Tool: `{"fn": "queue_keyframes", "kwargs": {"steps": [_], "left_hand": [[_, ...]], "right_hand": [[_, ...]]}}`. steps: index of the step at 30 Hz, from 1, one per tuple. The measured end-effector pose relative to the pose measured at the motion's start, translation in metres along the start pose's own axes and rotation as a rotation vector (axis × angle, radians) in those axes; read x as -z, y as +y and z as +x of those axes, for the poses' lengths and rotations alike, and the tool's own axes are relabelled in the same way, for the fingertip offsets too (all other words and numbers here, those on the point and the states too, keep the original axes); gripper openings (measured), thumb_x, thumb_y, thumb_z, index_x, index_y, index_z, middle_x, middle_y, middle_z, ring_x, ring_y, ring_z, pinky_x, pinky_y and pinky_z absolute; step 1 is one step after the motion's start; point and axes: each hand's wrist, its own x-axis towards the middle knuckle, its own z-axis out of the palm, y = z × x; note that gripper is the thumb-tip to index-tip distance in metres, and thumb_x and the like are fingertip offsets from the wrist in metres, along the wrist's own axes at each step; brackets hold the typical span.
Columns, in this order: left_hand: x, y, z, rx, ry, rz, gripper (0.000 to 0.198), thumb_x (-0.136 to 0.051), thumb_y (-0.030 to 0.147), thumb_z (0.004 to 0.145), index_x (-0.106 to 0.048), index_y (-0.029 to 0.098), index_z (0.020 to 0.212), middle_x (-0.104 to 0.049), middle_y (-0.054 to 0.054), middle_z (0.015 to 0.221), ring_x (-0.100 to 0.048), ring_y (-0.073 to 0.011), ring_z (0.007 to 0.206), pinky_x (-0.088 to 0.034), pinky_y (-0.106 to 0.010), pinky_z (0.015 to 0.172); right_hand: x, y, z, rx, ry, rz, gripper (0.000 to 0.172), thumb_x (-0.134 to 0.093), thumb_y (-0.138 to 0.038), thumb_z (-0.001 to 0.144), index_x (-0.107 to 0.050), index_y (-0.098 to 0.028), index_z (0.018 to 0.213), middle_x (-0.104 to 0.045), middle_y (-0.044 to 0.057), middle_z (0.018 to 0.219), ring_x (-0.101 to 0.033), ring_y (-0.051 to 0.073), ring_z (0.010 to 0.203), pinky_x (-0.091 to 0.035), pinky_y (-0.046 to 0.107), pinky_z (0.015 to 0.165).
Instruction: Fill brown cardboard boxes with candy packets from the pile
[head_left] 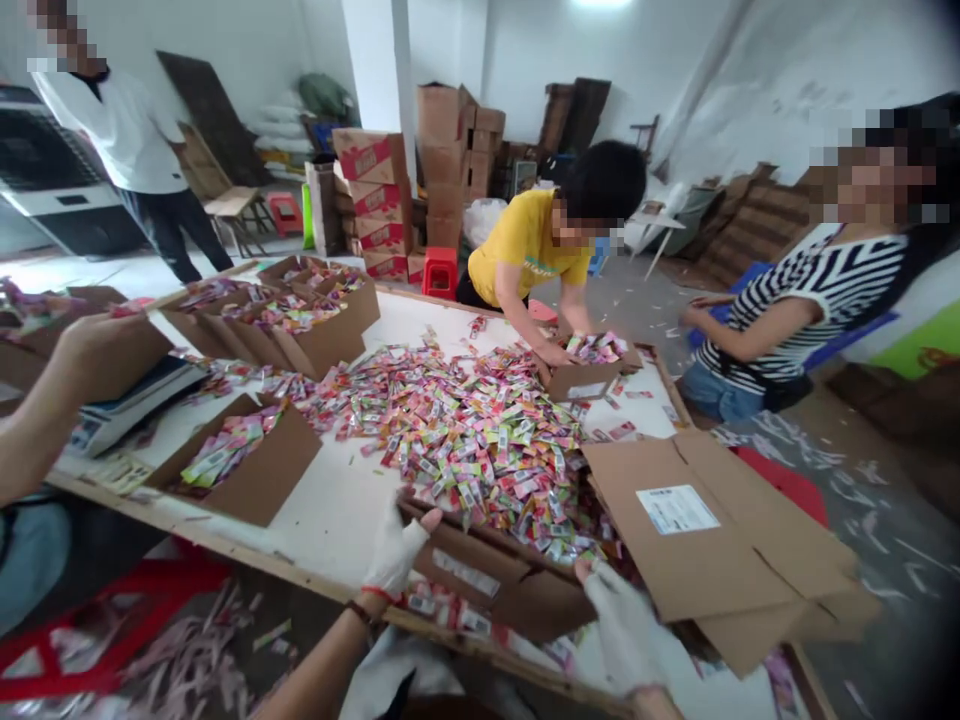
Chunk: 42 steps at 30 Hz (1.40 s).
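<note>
Both my hands wear white gloves with bare fingertips. My left hand [397, 545] grips the left end of an open cardboard box [517, 590] at the table's near edge. At the box's right end, my right hand [619, 620] holds its side with the thumb near the top rim. The box is tilted, its opening toward a large heap of small colourful packets [480, 440]; how full it is inside cannot be seen. More packets lie beneath and in front of the box. Flattened cardboard [697, 540] is stacked just right of my right hand.
A part-filled box [277, 470] stands left on the white table [322, 500], with several filled boxes [337, 330] behind. Across, a person in yellow handles another box [585, 380]. Someone's arm reaches in from the left. A person in stripes is at the right.
</note>
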Motion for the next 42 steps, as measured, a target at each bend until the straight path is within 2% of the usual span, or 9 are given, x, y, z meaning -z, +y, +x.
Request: {"fn": "queue_keyframes", "kwargs": {"steps": [6,9,14,17,22,28,33,38,42], "left_hand": [[-0.009,0.019,-0.039,-0.539,-0.424,0.275,0.067,-0.068,0.044,0.073,-0.047,0.017,0.131,-0.047,-0.015,0.138,-0.042,-0.0299,0.130,-0.030,-0.046,0.111],[-0.008,0.026,-0.046,-0.874,-0.657,0.474,0.038,-0.065,0.044,0.076,-0.065,0.019,0.104,-0.062,-0.012,0.120,-0.049,-0.0294,0.123,-0.027,-0.047,0.112],[0.013,0.027,-0.028,-0.774,-1.103,0.624,0.041,-0.054,0.053,0.082,-0.061,0.020,0.060,-0.065,-0.003,0.067,-0.060,-0.0174,0.068,-0.031,-0.046,0.107],[0.030,0.024,-0.019,-0.545,-0.996,0.453,0.038,-0.047,0.049,0.087,-0.069,0.023,0.070,-0.069,-0.004,0.077,-0.063,-0.0215,0.085,-0.026,-0.045,0.110],[0.027,0.007,-0.021,-0.194,-0.696,0.280,0.035,-0.054,0.047,0.082,-0.073,0.019,0.089,-0.070,-0.007,0.091,-0.061,-0.0265,0.099,-0.043,-0.040,0.097],[-0.019,0.008,-0.023,-0.554,-0.189,0.850,0.081,-0.060,0.023,0.065,-0.035,0.008,0.141,-0.034,-0.024,0.145,-0.030,-0.0385,0.135,-0.024,-0.058,0.108],[-0.041,0.035,-0.015,-0.851,-0.403,1.092,0.087,-0.057,0.021,0.057,-0.035,0.007,0.140,-0.043,-0.021,0.138,-0.031,-0.0397,0.132,-0.003,-0.065,0.110],[-0.031,0.026,-0.026,-0.893,-0.643,1.047,0.029,-0.054,0.032,0.078,-0.065,0.018,0.101,-0.059,-0.010,0.098,-0.053,-0.0251,0.094,-0.036,-0.047,0.098],[-0.026,0.016,-0.039,-0.905,-0.717,1.056,0.051,-0.055,0.057,0.078,-0.064,0.017,0.108,-0.053,-0.014,0.121,-0.045,-0.0318,0.115,-0.025,-0.053,0.107]], "right_hand": [[-0.019,-0.013,0.021,0.091,-0.003,-0.121,0.042,-0.047,-0.052,0.083,-0.061,-0.019,0.104,-0.066,0.006,0.102,-0.059,0.024,0.095,-0.046,0.035,0.087],[-0.047,-0.021,0.037,0.301,-0.016,-0.280,0.053,-0.055,-0.045,0.079,-0.053,-0.013,0.122,-0.060,0.015,0.117,-0.054,0.030,0.109,-0.043,0.044,0.095],[-0.059,-0.036,0.046,0.642,0.011,-0.261,0.057,-0.057,-0.050,0.080,-0.051,-0.011,0.122,-0.051,0.021,0.126,-0.045,0.034,0.123,-0.037,0.052,0.104],[-0.038,-0.039,0.023,0.540,-0.055,-0.030,0.041,-0.042,-0.043,0.090,-0.052,-0.016,0.119,-0.057,0.015,0.118,-0.052,0.027,0.115,-0.041,0.047,0.102],[-0.027,-0.014,-0.018,0.305,-0.647,0.038,0.036,-0.052,-0.037,0.080,-0.063,-0.024,0.113,-0.065,0.007,0.115,-0.059,0.027,0.108,-0.047,0.043,0.096],[-0.070,0.011,-0.008,0.301,0.144,-0.262,0.056,-0.056,-0.036,0.079,-0.045,-0.013,0.129,-0.052,0.020,0.125,-0.053,0.035,0.113,-0.047,0.054,0.093],[-0.063,0.002,-0.005,0.637,0.294,-0.646,0.084,-0.059,-0.030,0.080,-0.013,-0.012,0.148,-0.014,0.023,0.153,-0.016,0.043,0.138,-0.027,0.064,0.104],[-0.042,0.003,-0.006,0.709,-0.298,-0.861,0.057,-0.053,-0.028,0.084,-0.043,-0.016,0.138,-0.037,0.014,0.147,-0.026,0.037,0.137,-0.017,0.065,0.109],[-0.040,0.004,-0.008,0.598,-0.538,-0.916,0.048,-0.045,-0.029,0.089,-0.048,-0.017,0.136,-0.035,0.012,0.147,-0.029,0.036,0.136,-0.024,0.065,0.107]]}}
